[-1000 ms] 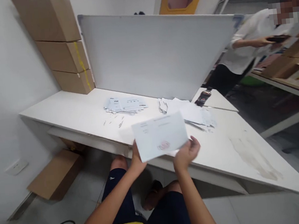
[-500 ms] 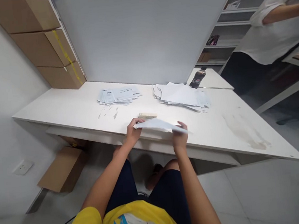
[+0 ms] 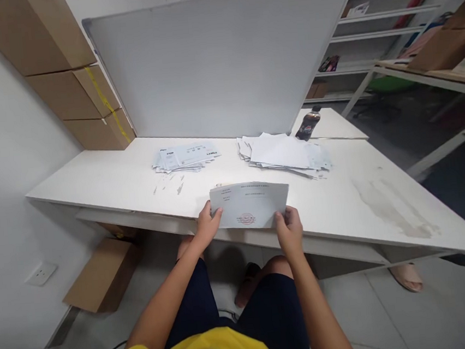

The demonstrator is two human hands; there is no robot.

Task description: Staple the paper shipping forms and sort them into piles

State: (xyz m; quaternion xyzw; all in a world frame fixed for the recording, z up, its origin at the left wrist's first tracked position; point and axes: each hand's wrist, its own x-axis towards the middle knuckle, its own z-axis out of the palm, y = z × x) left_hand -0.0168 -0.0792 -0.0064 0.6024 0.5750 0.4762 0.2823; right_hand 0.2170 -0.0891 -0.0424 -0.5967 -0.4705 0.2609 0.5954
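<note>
Boxes (image 3: 87, 92), three in number and of brown cardboard, stand stacked at the left rear end of the white worktop (image 3: 105, 176); yellow tape runs down the lower two, and their contents are hidden. A further carton (image 3: 97, 270) lies low at the left, partly beneath the worktop; its contents cannot be made out. A dark-capped bottle (image 3: 309, 123) with dark contents stands upright at the right rear, just beside the right-hand pile of papers (image 3: 282, 153). A second pile (image 3: 185, 156) lies at left centre, well apart from the first. A whiteboard (image 3: 214, 66) stands upright along the rear.

Item under examination: one sheet of paper (image 3: 249, 203), printed at the top, with a red round stamp near its lower edge. It is held between the two hands at the worktop's front edge, its face tilted towards the wearer.

The left grip (image 3: 208, 225) is narrow, holding the sheet at its lower left side, thumb on the face. The right grip (image 3: 290, 232) is likewise narrow, holding the lower right corner, thumb on the face. Both touch the sheet, whose middle spans the space between them.
</note>
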